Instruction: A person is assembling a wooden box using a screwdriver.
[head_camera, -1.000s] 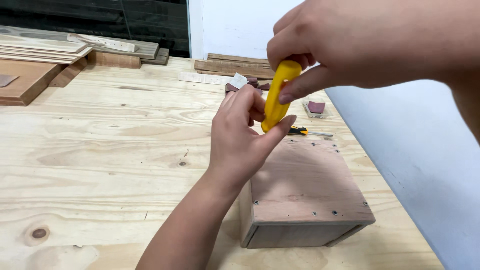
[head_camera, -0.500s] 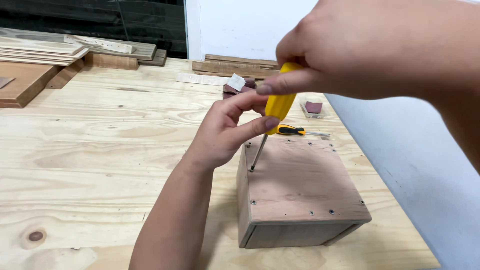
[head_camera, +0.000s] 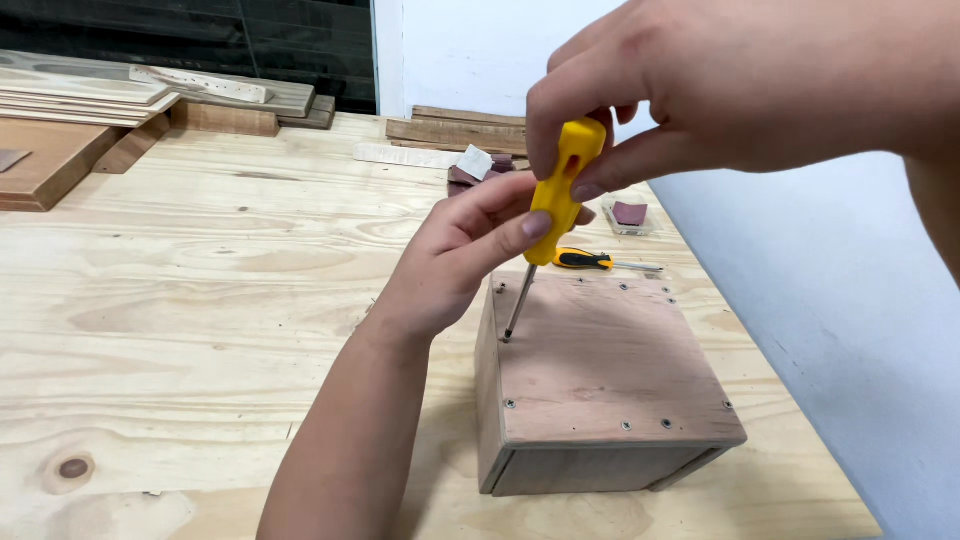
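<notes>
A woodworking workshop: a bare plywood table (head_camera: 200, 300), stacked boards (head_camera: 90, 95), wood offcuts (head_camera: 455, 128), and a spare screwdriver (head_camera: 590, 261).

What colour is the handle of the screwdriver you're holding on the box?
Bright yellow, on the screwdriver gripped by the right hand; clearest in the head view.

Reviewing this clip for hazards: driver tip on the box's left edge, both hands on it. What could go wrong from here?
1. The yellow screwdriver leans, so its tip at the edge screw may slip out and gouge the wooden box.
2. The left hand steadies the driver by its handle just above the shaft; a slip could likely jab it.
3. Neither it nor the right hand holds the box, so it could shift on the plywood table.
</notes>
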